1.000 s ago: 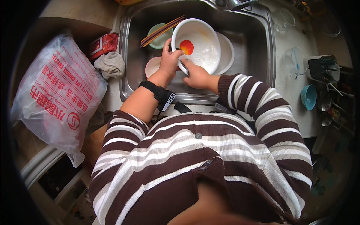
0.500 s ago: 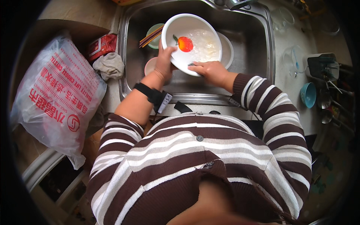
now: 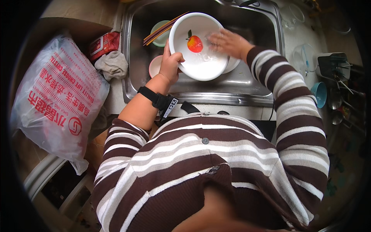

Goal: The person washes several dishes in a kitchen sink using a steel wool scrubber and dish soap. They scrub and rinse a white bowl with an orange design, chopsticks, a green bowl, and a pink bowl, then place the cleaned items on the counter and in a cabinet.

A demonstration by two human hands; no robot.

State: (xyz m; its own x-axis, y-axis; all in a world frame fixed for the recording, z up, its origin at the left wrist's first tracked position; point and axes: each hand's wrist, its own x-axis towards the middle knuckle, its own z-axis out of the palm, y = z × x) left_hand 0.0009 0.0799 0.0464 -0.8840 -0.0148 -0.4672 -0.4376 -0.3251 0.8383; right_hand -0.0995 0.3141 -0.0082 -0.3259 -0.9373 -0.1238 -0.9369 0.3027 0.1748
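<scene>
Head view: white bowl (image 3: 201, 60) with printed red-orange fruit, up over the sink (image 3: 262, 34), interior facing the camera, what looks like wetness inside. Left grip (image 3: 170, 66) closed on the lower-left rim, thumb over the edge, fingers mostly hidden behind the outer wall. Right grip (image 3: 228, 41) loose, fingers spread over the right side of the interior, blurred; nothing visible in it, contact with the wall hard to tell.

Handling, as a judgement: probably slick when wet, so clamp firmly at left, thumb hooked inside the rim. Sweep right fingertips along wall and base in overlapping arcs, light pressure. Rotate between passes to reach the part under the left thumb. Tilt low over the sink to limit splash, clear of the bowls below.

In the sink: second white bowl (image 3: 232, 65) partly hidden beneath at right, pink-rimmed bowl (image 3: 155, 66) just left of left grip, pale green bowl (image 3: 161, 41) at upper left with chopsticks (image 3: 165, 29) lying across it. Left surface (image 3: 116, 93): crumpled cloth (image 3: 112, 66) against red pack (image 3: 104, 45); printed plastic bag (image 3: 58, 104) farther left. Right surface (image 3: 291, 38): teal bowl (image 3: 320, 95), black utensil holder (image 3: 331, 63).
</scene>
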